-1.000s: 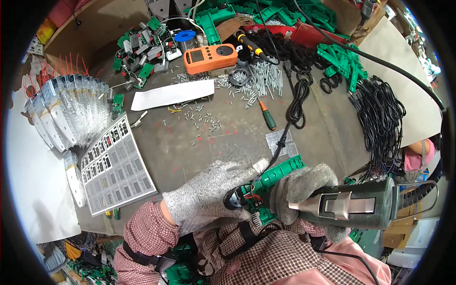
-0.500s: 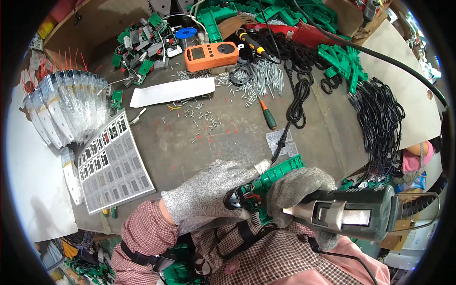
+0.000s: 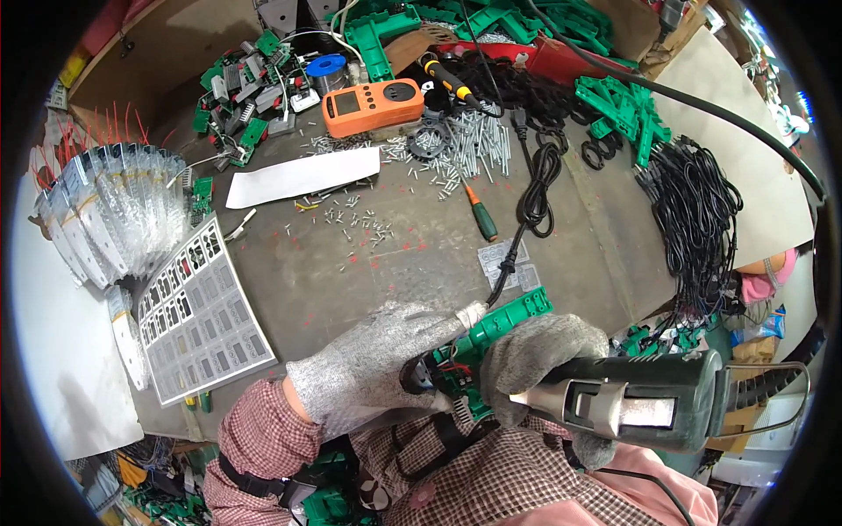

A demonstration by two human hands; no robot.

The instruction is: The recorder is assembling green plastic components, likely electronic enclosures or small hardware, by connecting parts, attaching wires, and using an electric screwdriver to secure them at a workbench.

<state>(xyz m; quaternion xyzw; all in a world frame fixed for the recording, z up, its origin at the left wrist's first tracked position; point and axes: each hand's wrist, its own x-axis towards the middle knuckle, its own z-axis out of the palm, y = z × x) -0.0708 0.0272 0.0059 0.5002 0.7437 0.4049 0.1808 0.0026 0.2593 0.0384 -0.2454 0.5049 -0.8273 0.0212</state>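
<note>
My left hand (image 3: pixel 373 359), in a grey knit glove, closes around a green plastic tool housing (image 3: pixel 509 324) low in front of me. Inside the open housing are red and black wires and dark parts. A black power cord (image 3: pixel 503 279) runs out of its far end past my fingertips. My right hand (image 3: pixel 539 346), also gloved, wraps around a dark cylindrical power tool (image 3: pixel 667 394) with a silver metal clip and a wire loop at its end. That glove sits right against the housing's right side. The tool's working tip is hidden from view.
Beyond lie an orange meter (image 3: pixel 373 107), loose screws (image 3: pixel 478 145), a green-handled screwdriver (image 3: pixel 481 217) and bundled black cords (image 3: pixel 693 210). A label sheet (image 3: pixel 197 307) and bagged parts (image 3: pixel 123 210) are at left. Green housings (image 3: pixel 623 110) are heaped at the back; a person's arm (image 3: pixel 767 285) shows far right.
The whole scene shifts slightly left as the head view turns a little. Both hands keep their hold on the housing and the power tool, with almost no movement between them.
</note>
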